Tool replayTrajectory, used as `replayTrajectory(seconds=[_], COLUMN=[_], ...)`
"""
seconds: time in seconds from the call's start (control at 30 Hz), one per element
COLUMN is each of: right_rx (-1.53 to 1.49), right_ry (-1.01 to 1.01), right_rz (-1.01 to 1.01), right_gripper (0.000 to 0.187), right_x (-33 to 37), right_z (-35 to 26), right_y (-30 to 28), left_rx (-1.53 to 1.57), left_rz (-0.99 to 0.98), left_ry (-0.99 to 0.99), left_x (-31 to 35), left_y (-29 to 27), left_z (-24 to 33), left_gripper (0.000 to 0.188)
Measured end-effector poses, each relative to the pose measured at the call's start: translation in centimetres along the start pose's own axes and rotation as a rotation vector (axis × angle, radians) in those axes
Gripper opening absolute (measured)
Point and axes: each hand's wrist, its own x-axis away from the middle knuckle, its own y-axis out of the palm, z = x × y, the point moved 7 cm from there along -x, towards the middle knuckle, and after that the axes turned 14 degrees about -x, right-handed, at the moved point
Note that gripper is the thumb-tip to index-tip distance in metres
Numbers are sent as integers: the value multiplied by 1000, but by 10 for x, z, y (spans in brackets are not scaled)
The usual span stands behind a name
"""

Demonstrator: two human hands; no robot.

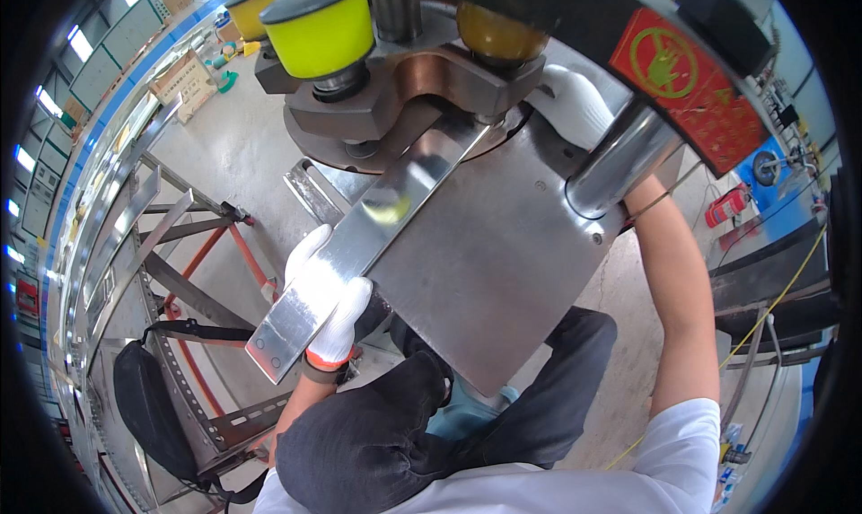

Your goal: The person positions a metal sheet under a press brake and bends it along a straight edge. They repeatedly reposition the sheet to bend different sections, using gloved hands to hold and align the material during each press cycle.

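A shiny flat metal bar (382, 210) lies slanted, its far end under the punch head of a turret machine (395, 96). Two small circles are marked near its near-left end. My left hand (334, 327), in a white knitted glove with an orange cuff, is closed around the bar, thumb on the near edge and fingers at the far edge. Along the bar's right side is the machine's flat steel table plate (489, 272). My right hand (575, 105), also white-gloved, reaches past the steel post (624, 159) beside the tooling; its fingers are partly hidden.
Bright yellow-green punch cylinders (319, 38) stand on the turret. A red warning label (687, 87) is on the frame at upper right. To the left, a metal rack (193, 352) holds long strips, with a black bag (148, 406) hanging from it. A fire extinguisher (725, 207) stands at right.
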Motion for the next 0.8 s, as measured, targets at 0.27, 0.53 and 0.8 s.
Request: replayTrajectory(seconds=[0.27,0.53,0.8], right_rx=[-1365,-528,-879], right_ry=[227,350,321], right_rz=[126,420,754], right_gripper=[48,33,29], right_x=[48,112,231], right_z=[120,30,-73], right_y=[-41,-124,-157], left_rx=[29,13,153], left_rz=[-121,-10,-37], left_ry=[-31,27,-44], left_x=[-3,-1,10], left_y=[21,-6,-4], left_z=[9,10,15], left_gripper=[82,76,71])
